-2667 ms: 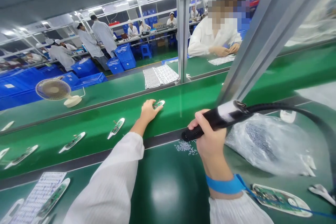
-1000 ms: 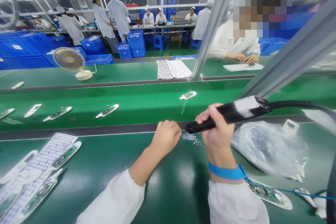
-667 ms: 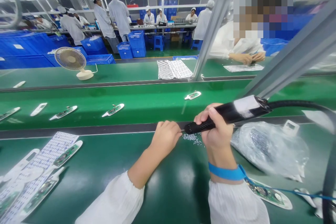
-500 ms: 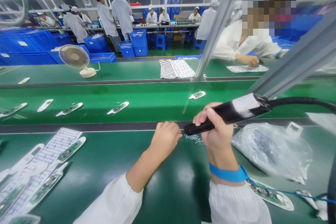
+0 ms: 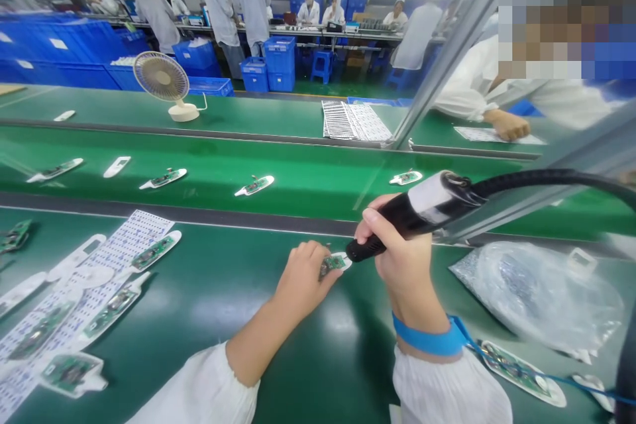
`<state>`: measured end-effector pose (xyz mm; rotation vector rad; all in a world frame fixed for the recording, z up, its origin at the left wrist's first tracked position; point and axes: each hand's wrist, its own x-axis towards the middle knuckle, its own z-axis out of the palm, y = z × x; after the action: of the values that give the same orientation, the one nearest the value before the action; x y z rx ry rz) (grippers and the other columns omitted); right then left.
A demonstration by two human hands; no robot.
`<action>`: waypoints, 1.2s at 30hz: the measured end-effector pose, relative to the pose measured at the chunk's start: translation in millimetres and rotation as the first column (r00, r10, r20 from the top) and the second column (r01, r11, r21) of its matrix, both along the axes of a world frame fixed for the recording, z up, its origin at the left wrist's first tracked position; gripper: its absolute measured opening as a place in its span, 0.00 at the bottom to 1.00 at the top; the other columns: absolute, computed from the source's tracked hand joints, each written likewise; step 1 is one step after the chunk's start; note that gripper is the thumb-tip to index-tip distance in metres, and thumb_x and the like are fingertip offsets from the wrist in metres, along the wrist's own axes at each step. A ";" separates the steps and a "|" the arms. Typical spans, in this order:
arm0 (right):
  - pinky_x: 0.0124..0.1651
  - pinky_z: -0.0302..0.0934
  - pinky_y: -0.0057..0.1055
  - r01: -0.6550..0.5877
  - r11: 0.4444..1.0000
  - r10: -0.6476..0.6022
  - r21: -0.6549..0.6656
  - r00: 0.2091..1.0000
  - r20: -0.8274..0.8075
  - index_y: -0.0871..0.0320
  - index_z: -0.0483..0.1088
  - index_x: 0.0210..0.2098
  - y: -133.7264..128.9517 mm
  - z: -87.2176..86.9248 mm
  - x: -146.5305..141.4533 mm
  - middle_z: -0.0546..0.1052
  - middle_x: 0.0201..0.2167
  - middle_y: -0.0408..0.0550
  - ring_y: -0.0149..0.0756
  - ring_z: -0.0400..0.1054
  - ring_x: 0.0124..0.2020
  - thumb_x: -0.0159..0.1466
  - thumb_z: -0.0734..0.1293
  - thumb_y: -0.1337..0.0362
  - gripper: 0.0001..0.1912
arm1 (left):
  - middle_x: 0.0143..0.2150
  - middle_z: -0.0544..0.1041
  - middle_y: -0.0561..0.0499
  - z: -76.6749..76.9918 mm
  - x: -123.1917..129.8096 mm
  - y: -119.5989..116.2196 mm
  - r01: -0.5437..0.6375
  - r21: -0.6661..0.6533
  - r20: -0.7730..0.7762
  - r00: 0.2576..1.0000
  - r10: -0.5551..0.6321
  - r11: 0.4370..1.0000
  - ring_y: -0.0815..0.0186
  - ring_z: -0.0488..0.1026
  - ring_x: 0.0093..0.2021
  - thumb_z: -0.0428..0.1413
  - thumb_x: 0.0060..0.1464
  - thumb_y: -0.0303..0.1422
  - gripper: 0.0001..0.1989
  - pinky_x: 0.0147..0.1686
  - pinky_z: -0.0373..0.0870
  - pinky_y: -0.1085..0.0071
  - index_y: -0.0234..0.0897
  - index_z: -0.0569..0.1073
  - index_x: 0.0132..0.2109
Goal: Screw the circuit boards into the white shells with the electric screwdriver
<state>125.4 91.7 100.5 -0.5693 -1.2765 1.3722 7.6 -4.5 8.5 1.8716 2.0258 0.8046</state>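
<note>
My left hand (image 5: 301, 278) is closed on the near part of a white plastic housing with a green circuit board in it (image 5: 338, 262), its fingers covering the left end. My right hand (image 5: 405, 271) wraps around a black electric screwdriver (image 5: 395, 220), tilted, with a thick cable running off to the right. The screwdriver's nose is at the right end of the housing; whether the bit touches a screw is too small to tell. A blue wrist strap (image 5: 427, 338) circles my right wrist.
On the left, a printed label sheet (image 5: 142, 228) lies under several white housings with boards (image 5: 116, 305). A clear plastic bag (image 5: 536, 291) lies at right, near another housing (image 5: 524, 371). Several housings lie on the green conveyor (image 5: 308, 179). Beyond stands a fan (image 5: 161, 79); a co-worker's hand (image 5: 509, 124) rests on paper.
The housing with its board now shows in my left hand, beside the screwdriver's nose. The small screws seen on the table before are out of sight. The view has shifted.
</note>
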 end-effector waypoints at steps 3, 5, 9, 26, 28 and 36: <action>0.25 0.63 0.32 -0.013 1.000 0.013 0.000 0.999 0.032 0.56 0.72 0.33 -0.3 -4.2 -1.2 0.70 0.18 0.38 0.33 0.66 0.18 0.59 0.75 0.64 0.07 | 0.43 0.75 0.48 0.8 0.4 0.6 0.006 -0.014 -0.009 1.000 -0.006 1.000 0.57 0.70 0.43 0.61 0.61 0.36 0.10 0.42 0.65 0.61 0.37 0.70 0.44; 0.24 0.62 0.31 -0.018 1.000 0.018 0.004 0.999 0.041 0.56 0.72 0.33 0.0 -7.1 -2.2 0.70 0.18 0.38 0.33 0.66 0.18 0.59 0.75 0.64 0.07 | 0.43 0.74 0.48 1.5 0.8 0.6 0.005 -0.025 -0.015 1.000 -0.006 1.000 0.58 0.70 0.43 0.61 0.61 0.36 0.09 0.41 0.64 0.62 0.37 0.70 0.43; 0.24 0.62 0.31 -0.014 1.000 0.013 0.022 0.998 0.056 0.56 0.72 0.32 0.5 -9.8 -4.5 0.70 0.17 0.38 0.32 0.65 0.18 0.60 0.75 0.65 0.07 | 0.42 0.73 0.49 3.4 1.8 1.6 0.002 -0.051 -0.029 1.000 -0.003 0.999 0.58 0.69 0.42 0.61 0.61 0.35 0.09 0.41 0.64 0.62 0.38 0.69 0.42; 0.27 0.63 0.32 -0.105 0.995 0.101 0.003 0.971 0.218 0.55 0.68 0.31 2.7 -6.5 -2.7 0.70 0.19 0.36 0.32 0.66 0.19 0.57 0.74 0.67 0.10 | 0.44 0.72 0.48 5.3 1.9 3.4 0.031 -0.133 -0.035 0.999 -0.036 0.991 0.57 0.68 0.43 0.57 0.64 0.36 0.07 0.42 0.66 0.60 0.38 0.68 0.43; 0.27 0.63 0.32 -0.117 0.993 0.115 -0.002 0.972 0.204 0.54 0.70 0.38 2.4 -7.3 -1.4 0.71 0.21 0.35 0.32 0.66 0.19 0.57 0.74 0.67 0.11 | 0.43 0.72 0.48 5.5 1.2 3.4 0.037 -0.129 -0.034 0.999 -0.042 0.991 0.57 0.68 0.43 0.57 0.65 0.36 0.07 0.42 0.65 0.60 0.39 0.68 0.43; 0.28 0.64 0.32 -0.142 0.990 0.137 0.015 0.974 0.182 0.54 0.69 0.34 4.1 -10.0 1.2 0.70 0.22 0.35 0.31 0.67 0.20 0.58 0.74 0.69 0.11 | 0.44 0.72 0.47 4.1 0.7 3.9 0.048 -0.127 -0.024 0.998 -0.051 0.991 0.57 0.68 0.44 0.57 0.64 0.36 0.07 0.42 0.66 0.60 0.38 0.68 0.43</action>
<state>126.6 95.8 90.5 -0.6050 -1.5037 1.4414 8.3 -0.6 12.6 1.8640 1.9881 0.6263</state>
